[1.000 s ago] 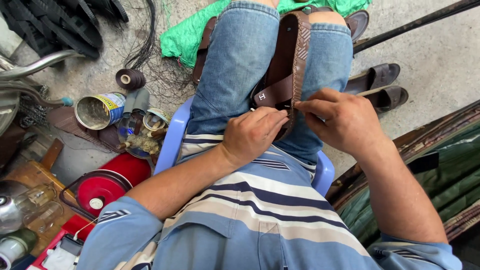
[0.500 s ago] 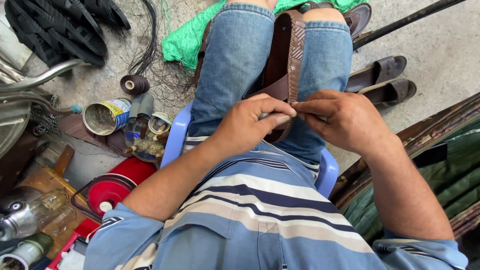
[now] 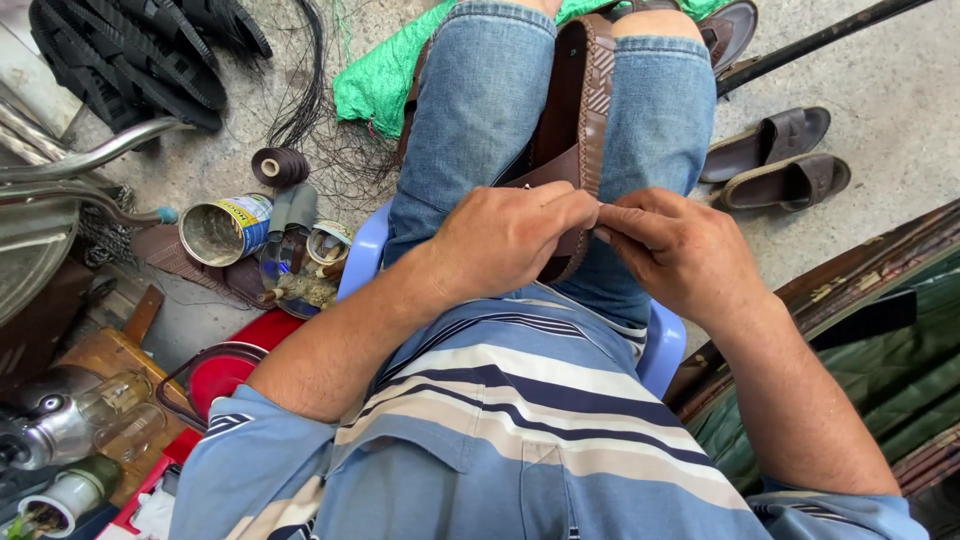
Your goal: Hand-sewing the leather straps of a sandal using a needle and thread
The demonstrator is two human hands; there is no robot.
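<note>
A tin can, thread spool and a pair of sandals lie on the ground around you. Your left hand and right hand meet fingertip to fingertip, pinched closed on the edge of the brown sandal lying between your knees.

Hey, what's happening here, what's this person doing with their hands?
A person sits on a blue plastic stool with a brown leather sandal lying between their knees. The left hand and right hand meet at the sandal's stitched edge, fingertips pinched together as if on something thin that I cannot make out. A spool of dark thread, an open tin can and a pair of brown sandals lie on the ground nearby.
</note>
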